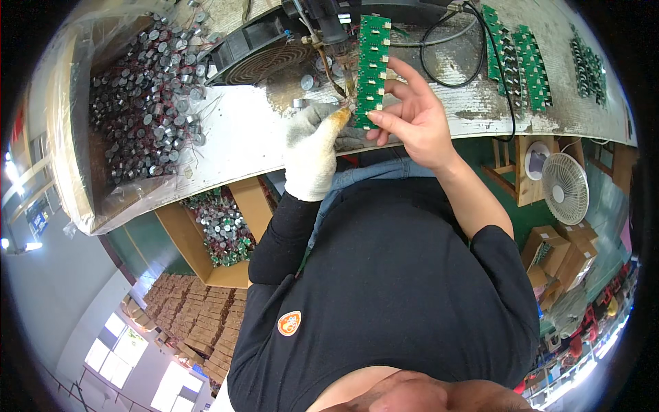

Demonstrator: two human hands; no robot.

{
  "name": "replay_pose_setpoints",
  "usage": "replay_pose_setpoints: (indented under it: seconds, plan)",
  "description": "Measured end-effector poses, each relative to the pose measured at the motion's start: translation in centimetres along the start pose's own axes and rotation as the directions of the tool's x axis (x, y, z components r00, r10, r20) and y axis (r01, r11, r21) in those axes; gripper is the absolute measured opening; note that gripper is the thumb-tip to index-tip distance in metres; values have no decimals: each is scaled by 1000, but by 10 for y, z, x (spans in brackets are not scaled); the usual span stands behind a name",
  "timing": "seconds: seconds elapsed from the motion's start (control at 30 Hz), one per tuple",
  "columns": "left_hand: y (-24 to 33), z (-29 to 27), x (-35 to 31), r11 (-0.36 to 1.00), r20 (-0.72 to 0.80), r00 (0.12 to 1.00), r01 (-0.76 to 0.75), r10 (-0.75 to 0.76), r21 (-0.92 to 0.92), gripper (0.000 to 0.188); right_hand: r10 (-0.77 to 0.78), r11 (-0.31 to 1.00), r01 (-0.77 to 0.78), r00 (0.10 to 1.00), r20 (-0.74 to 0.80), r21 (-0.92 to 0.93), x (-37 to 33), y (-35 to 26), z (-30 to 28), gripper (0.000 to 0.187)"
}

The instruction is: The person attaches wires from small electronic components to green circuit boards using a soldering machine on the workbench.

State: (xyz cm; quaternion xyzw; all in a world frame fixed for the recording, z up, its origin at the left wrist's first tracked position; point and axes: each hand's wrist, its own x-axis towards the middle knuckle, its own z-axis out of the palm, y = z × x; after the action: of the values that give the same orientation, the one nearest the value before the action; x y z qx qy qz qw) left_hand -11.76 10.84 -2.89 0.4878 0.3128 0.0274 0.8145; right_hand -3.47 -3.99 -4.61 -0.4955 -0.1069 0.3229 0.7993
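My right hand (420, 122) holds a long green circuit board strip (373, 62) upright by its lower end, thumb in front and fingers spread behind its right edge. Small white connectors run along the strip. My left hand (309, 147) wears a white glove with a brown-stained thumb. Its thumb and fingers are closed beside the strip's lower left edge; what they pinch is too small to make out. Just above the gloved fingertips, a thin brownish rod (331, 72) slants down from a black fixture (322, 20). A small round metal part (309, 82) lies left of the rod.
A box (75, 147) of small round metal parts with red wires stands left. A black fan (264, 58) sits behind my hands; a black cable (473, 79) loops right. More green boards (532, 69) lie far right. Below the bench are a carton (182, 240) and a white fan (565, 189).
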Motion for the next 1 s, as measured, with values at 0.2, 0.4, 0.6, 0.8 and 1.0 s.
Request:
replay_pose_setpoints:
  seconds: [0.2,0.4,0.6,0.8,1.0]
  plan:
    - [-4,-7,0,977,5,997,-80,80,197,16,18,1000,-18,1000,-5,6,-1,-2,2,70]
    - [-1,-6,0,973,20,994,-107,105,206,14,6,1000,-6,1000,5,8,-2,-1,2,70]
    - [1,-3,-1,985,12,997,-74,73,157,13,4,1000,-4,1000,4,18,-2,-2,3,70]
    - [1,0,-3,956,2,987,-154,158,248,12,2,1000,-2,1000,9,3,-2,-7,3,70]
    - [-1,-1,-2,947,2,988,-150,156,282,14,22,1000,-22,1000,3,-5,-2,-1,0,70]
